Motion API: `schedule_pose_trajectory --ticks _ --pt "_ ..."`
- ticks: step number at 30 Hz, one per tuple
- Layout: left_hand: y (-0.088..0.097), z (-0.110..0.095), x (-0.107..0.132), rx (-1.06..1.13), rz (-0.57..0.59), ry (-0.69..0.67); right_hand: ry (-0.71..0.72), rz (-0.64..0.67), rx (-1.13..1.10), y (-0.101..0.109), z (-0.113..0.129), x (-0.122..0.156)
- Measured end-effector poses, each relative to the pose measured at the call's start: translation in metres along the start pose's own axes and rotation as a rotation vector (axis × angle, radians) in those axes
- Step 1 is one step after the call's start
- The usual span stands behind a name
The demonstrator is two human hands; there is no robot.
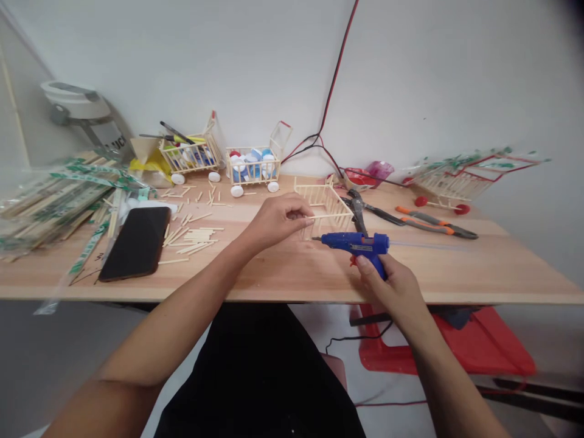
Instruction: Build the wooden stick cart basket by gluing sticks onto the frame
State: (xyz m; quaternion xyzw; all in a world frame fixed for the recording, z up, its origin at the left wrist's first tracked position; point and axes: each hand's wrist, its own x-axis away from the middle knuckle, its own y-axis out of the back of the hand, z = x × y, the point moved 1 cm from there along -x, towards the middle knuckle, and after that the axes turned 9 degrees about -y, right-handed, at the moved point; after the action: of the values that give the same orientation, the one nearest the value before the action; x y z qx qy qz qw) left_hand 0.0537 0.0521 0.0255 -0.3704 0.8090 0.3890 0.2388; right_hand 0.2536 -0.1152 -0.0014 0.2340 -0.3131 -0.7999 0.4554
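My right hand (392, 283) is wrapped round the handle of a blue hot glue gun (356, 242), its thumb close to the red trigger. The gun's nozzle points left, close beside the near left corner of a small wooden stick frame (335, 216). At that corner my left hand (283, 219) is closed, thumb and fingertips pinching the frame's near top stick. The frame is an open basket of thin sticks standing on the wooden table (283, 283). My left hand covers part of its left side. Whether the nozzle touches wood I cannot tell.
Cut sticks (196, 240) and a phone (137, 243) lie left, before bundled sticks (59, 201). Two stick carts (253, 167) stand at the back. Right are pliers (438, 224), a hammer-like black tool (358, 213) and a red-trimmed cart (449, 182). A red stool (483, 347) stands below.
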Motion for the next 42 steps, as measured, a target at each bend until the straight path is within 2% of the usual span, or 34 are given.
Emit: schedule_pose_trajectory --ticks 13,22,28,34,42 --pt "0.0007 -0.0012 -0.0001 0.000 0.003 -0.001 -0.003 -0.029 0.012 -0.0011 0.0022 0.0012" --pt "0.0003 0.0001 -0.0002 -0.015 0.009 -0.006 0.004 0.027 0.009 -0.0043 0.0007 0.0028" --pt "-0.0002 0.0006 -0.0001 -0.004 0.007 -0.007 0.029 0.000 0.027 -0.0013 -0.0008 0.0026" --pt "0.0000 0.0010 0.0001 -0.006 0.003 -0.011 -0.010 -0.033 0.043 0.0013 -0.0012 0.0024" --pt "-0.0003 0.0013 -0.0002 -0.019 0.005 -0.019 -0.005 0.006 0.028 -0.0001 -0.0017 0.0053"
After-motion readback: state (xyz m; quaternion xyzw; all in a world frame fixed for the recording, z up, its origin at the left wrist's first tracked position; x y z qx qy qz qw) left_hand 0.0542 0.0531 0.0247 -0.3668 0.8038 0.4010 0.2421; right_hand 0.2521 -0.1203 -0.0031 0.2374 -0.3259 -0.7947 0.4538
